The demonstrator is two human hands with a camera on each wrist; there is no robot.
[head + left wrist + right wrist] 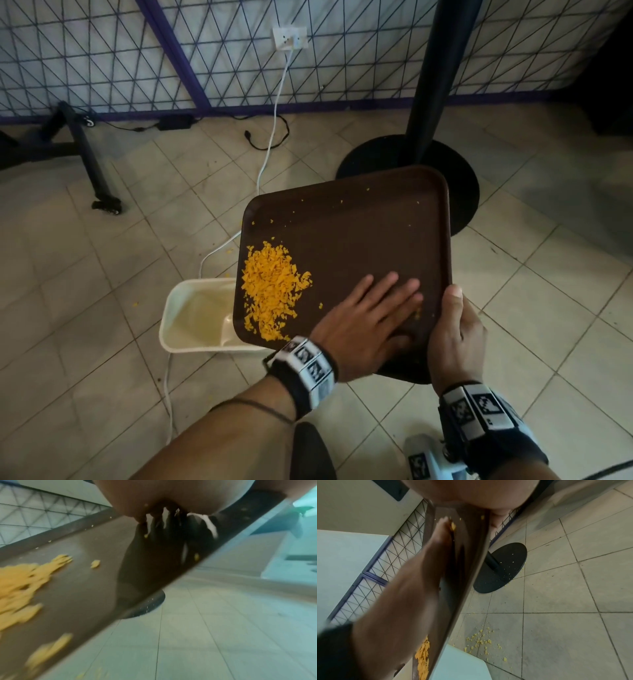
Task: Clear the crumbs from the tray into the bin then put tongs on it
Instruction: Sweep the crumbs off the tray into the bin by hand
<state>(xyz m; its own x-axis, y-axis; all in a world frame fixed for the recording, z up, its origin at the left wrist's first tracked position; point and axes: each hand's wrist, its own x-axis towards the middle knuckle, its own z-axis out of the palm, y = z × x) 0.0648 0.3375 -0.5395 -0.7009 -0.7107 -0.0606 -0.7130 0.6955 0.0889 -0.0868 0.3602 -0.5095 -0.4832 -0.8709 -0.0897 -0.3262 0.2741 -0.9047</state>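
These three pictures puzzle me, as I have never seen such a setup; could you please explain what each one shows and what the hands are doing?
No machine here: a person wears three cameras, one on the head and one on each wrist, and works with bare hands. The big picture is the head view, looking down at a tiled floor.

The right hand holds a brown tray by its edge, thumb on top, tilted over a cream bin on the floor. The left hand lies flat on the tray, fingers straight, beside a heap of orange crumbs near the tray's lower edge above the bin.

The left wrist view looks along the tray, blurred, at the same crumbs. The right wrist view sees the tray edge-on, a black round stand base and spilled crumbs on the floor. No tongs show.
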